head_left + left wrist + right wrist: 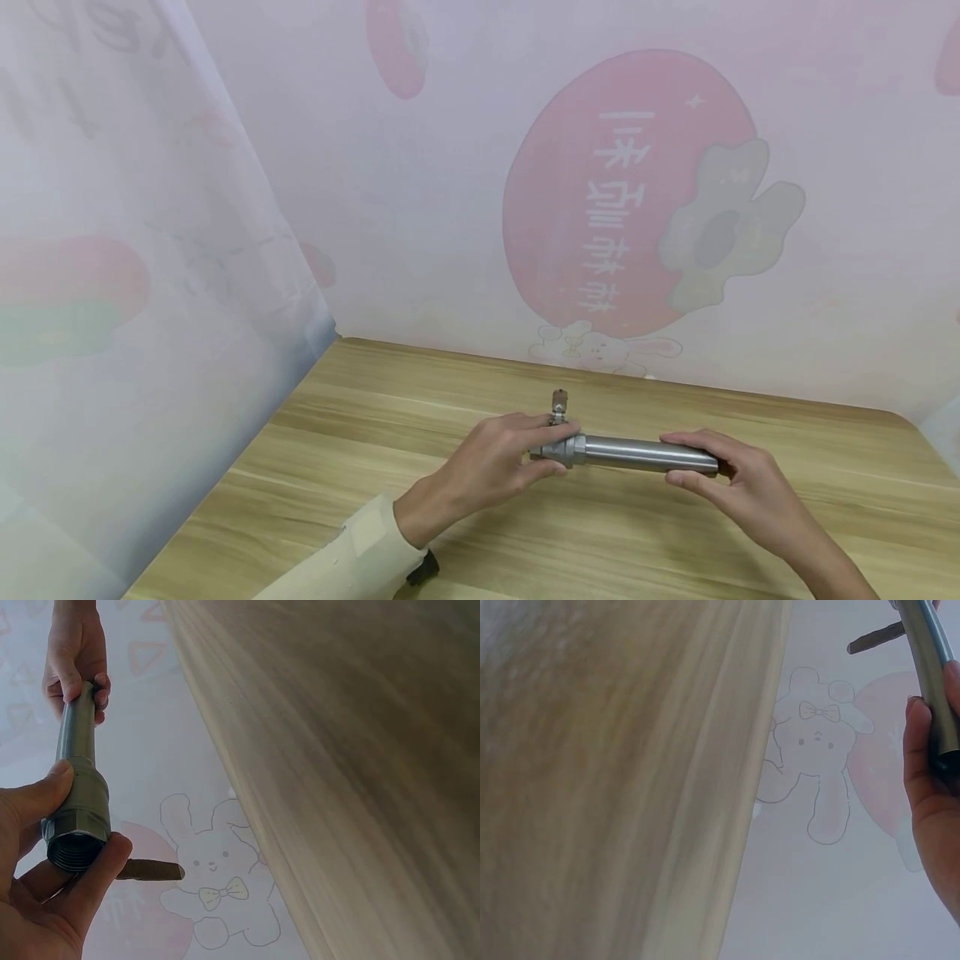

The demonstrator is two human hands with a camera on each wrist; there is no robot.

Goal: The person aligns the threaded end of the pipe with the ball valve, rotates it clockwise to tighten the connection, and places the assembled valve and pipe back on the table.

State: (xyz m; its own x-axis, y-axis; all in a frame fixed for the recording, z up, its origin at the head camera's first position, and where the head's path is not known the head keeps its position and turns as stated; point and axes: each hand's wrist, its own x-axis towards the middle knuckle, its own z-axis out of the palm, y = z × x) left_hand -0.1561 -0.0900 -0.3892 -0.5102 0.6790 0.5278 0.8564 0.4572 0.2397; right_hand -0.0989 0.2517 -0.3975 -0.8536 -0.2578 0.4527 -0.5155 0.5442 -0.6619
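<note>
A metal ball valve (558, 451) with a straight steel pipe (637, 452) joined to its right side spans both hands in the head view. My left hand (491, 458) grips the valve body, thumb on one side and fingers on the other. The valve's brownish lever handle (559, 402) points away toward the back wall. In the left wrist view, the threaded open end (75, 851) of the valve faces the camera. My right hand (742, 479) holds the pipe's far right end between thumb and fingers. A dark tip (945, 763) shows at that end in the right wrist view.
Below the hands is a wood-grain table (300, 492), its back edge meeting a pale printed curtain (435, 208). Another curtain (187, 275) hangs along the left side. A small black object (423, 568) shows by the left sleeve (360, 550).
</note>
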